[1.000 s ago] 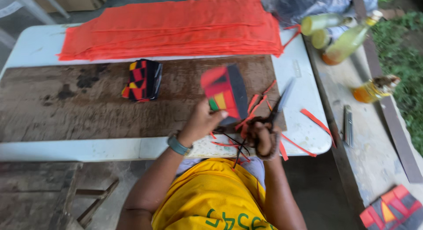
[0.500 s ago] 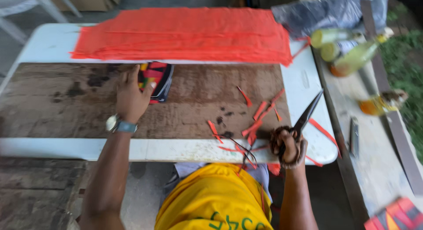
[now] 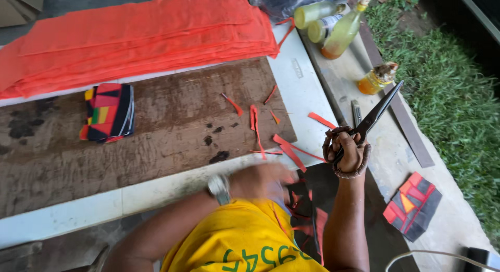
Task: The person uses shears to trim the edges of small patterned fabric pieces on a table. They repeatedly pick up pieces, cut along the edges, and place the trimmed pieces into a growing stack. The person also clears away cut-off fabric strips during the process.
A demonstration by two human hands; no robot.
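A white table (image 3: 307, 89) fills most of the view, with a dark, stained wooden board (image 3: 156, 136) lying flat on it. Along the far edge of the table sits a broad stack of orange cloth (image 3: 140, 35), folded in many layers. On the left part of the board rests a small pile of patchwork pieces (image 3: 108, 112) in red, black, yellow and orange. To the far right stand 3 bottles of yellowish liquid (image 3: 333, 24), and a small amber jar (image 3: 376, 80) stands just right of the table on a grey ledge. Down on the right, near the grass, lies another patchwork piece (image 3: 413, 205).

The right hand (image 3: 350, 153) is clenched through the wrapped loops of a pair of large black scissors (image 3: 371, 118), which it holds at the near right edge of the table, blades pointing up and to the far right, seemingly closed. The left hand (image 3: 263, 179), a watch on its wrist, is low at the near edge of the table, over the lap; it is blurred, so I cannot tell how its fingers stand. Thin orange scraps (image 3: 255, 123) lie scattered on the right end of the board, between the 2 hands and the stack.
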